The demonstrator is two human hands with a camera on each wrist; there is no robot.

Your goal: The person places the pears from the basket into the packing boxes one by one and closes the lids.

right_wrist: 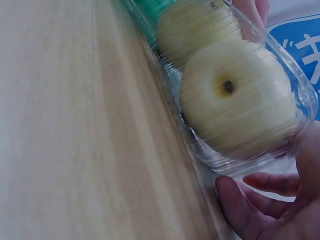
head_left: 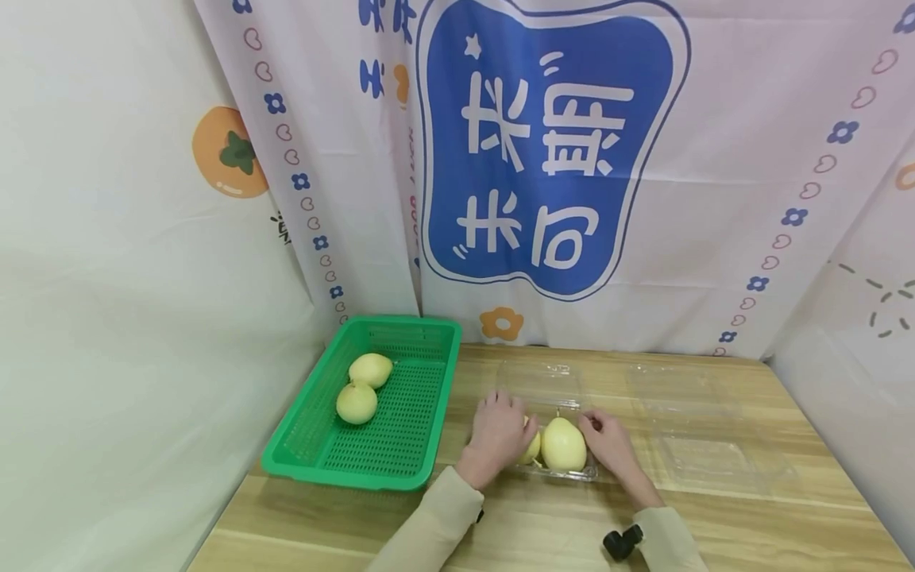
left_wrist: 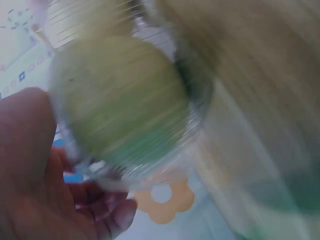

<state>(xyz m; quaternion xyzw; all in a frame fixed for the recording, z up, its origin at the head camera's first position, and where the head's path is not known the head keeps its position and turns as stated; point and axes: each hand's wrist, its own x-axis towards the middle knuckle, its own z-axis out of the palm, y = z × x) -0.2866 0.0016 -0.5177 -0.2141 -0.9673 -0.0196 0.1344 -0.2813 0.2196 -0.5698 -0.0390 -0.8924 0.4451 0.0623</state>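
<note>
A clear plastic fruit box (head_left: 572, 475) stands on the table with two pale yellow pears inside. The right pear (head_left: 564, 446) shows fully, its stem pointing to the back; my left hand partly covers the left pear (head_left: 531, 446). At the box's left end, my left hand (head_left: 496, 433) holds the side, fingers curled near the rim (left_wrist: 107, 182). My right hand (head_left: 612, 446) grips the right end, thumb and bent fingers close to the box wall (right_wrist: 235, 167). The box's lid (head_left: 539, 384) lies folded open behind it.
To the left, a green plastic basket (head_left: 446, 397) contains two more pears (head_left: 357, 403). Another clear box (head_left: 704, 459) lies open on the right of the wooden table (head_left: 808, 508). A printed curtain (head_left: 357, 199) hangs along the back edge.
</note>
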